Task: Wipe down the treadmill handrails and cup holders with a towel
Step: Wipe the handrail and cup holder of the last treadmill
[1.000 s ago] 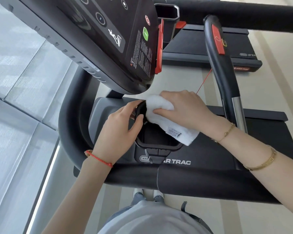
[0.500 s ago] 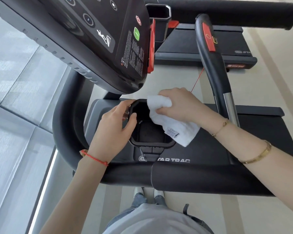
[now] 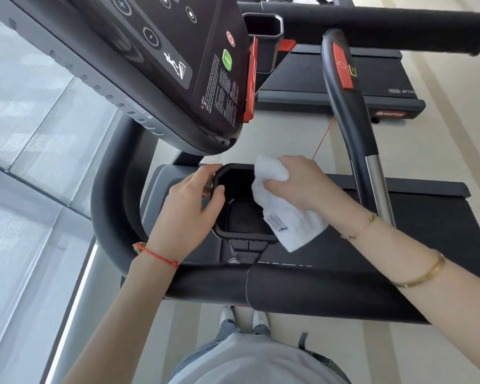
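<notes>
Towel (image 3: 284, 214) white, small printed tag. Cup holder (image 3: 241, 217) black. Handrail (image 3: 302, 284) black. Console (image 3: 178, 65) black, green button (image 3: 227, 60), red trim (image 3: 251, 79). Left wrist: red cord (image 3: 157, 255). Right wrist: gold bracelets (image 3: 424, 275). Floor (image 3: 441, 151) beige, striped.

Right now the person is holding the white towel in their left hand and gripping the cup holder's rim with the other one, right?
Not quite. The head view shows the white towel in the right hand. It is the left hand that grips the cup holder's rim.
</notes>
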`<state>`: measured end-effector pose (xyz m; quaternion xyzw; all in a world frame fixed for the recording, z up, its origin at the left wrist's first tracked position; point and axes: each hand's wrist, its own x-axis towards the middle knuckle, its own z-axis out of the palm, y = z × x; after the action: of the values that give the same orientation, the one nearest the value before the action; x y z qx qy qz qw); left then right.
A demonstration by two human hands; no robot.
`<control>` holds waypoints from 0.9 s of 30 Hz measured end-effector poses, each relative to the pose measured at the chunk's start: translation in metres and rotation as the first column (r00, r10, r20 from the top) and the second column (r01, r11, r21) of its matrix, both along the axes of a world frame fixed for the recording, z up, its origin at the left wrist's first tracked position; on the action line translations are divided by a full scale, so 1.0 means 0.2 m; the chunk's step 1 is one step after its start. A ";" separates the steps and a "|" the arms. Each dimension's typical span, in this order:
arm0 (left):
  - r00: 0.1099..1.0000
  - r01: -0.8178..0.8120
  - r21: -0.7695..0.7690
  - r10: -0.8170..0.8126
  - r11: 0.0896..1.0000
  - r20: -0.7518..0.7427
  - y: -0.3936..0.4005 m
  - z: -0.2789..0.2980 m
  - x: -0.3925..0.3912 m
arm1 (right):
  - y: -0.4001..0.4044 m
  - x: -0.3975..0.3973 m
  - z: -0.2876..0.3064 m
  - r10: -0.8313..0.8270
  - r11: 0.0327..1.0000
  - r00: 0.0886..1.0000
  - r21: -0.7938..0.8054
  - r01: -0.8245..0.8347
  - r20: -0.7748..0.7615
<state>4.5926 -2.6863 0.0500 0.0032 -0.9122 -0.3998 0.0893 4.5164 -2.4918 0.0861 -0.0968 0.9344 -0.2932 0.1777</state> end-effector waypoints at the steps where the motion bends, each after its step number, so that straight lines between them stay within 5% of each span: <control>1: 1.000 0.000 0.000 0.000 1.000 0.000 0.00 0.00 0.00 | 0.00 -0.02 0.01 0.036 0.999 0.999 0.006 -0.036 0.005; 11: 1.000 -0.005 0.001 0.005 1.000 0.019 0.00 0.01 0.01 | 0.17 0.17 -0.03 0.064 0.970 0.995 -0.231 -0.080 -0.076; 15: 1.000 -0.002 -0.012 0.002 1.000 0.009 -0.01 0.01 0.01 | 0.23 0.25 -0.01 0.245 0.954 0.951 -0.125 -0.271 -0.190; 19: 1.000 -0.009 -0.020 0.009 1.000 0.001 -0.01 0.01 0.01 | 0.19 0.28 0.00 0.516 0.851 0.731 0.167 -0.498 -0.446; 27: 1.000 -0.020 0.031 0.020 0.999 -0.005 -0.01 0.02 0.02 | -0.03 0.12 0.03 0.674 0.733 0.712 0.289 -0.615 -0.195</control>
<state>4.5959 -2.6879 0.0535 0.0128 -0.9055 -0.4132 0.0957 4.5413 -2.4972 0.0926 -0.4409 0.8810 -0.0981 0.1407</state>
